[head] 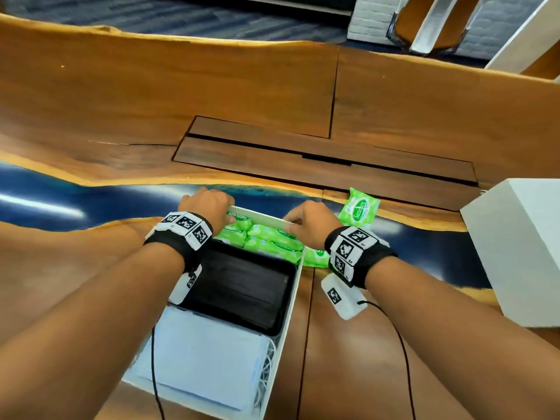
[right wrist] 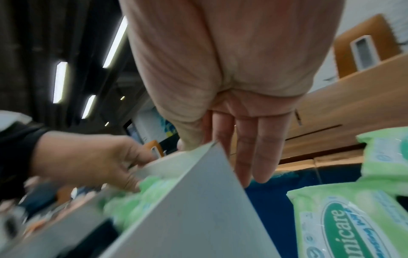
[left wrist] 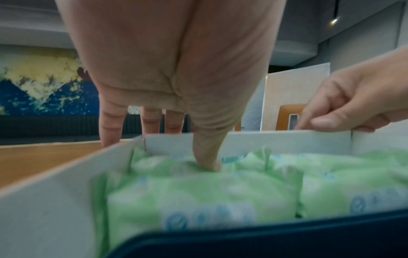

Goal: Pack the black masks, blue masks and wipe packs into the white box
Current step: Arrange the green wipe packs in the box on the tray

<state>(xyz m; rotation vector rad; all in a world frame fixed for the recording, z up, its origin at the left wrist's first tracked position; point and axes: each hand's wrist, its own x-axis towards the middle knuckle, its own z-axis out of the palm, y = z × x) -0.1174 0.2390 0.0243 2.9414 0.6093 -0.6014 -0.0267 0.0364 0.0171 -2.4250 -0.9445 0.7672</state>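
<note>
The white box (head: pixel 291 298) lies lengthwise in front of me on the wood table. Inside it, blue masks (head: pixel 200 359) fill the near end, black masks (head: pixel 242 286) the middle, and green wipe packs (head: pixel 266 237) the far end. My left hand (head: pixel 218 212) straddles the far wall at its left corner, fingers (left wrist: pixel 110 125) down the outside. Its thumb presses into a wipe pack (left wrist: pixel 198 192). My right hand (head: pixel 298 222) pinches the far wall's rim (left wrist: pixel 287 137) near the right corner. Two more wipe packs (head: pixel 359 209) (head: pixel 315 257) lie on the table outside the box.
A white block-shaped box or lid (head: pixel 521 253) stands at the right edge of the table. A dark inset panel (head: pixel 303 153) lies beyond the box. Black cables (head: pixel 403 344) trail from both wrist cameras.
</note>
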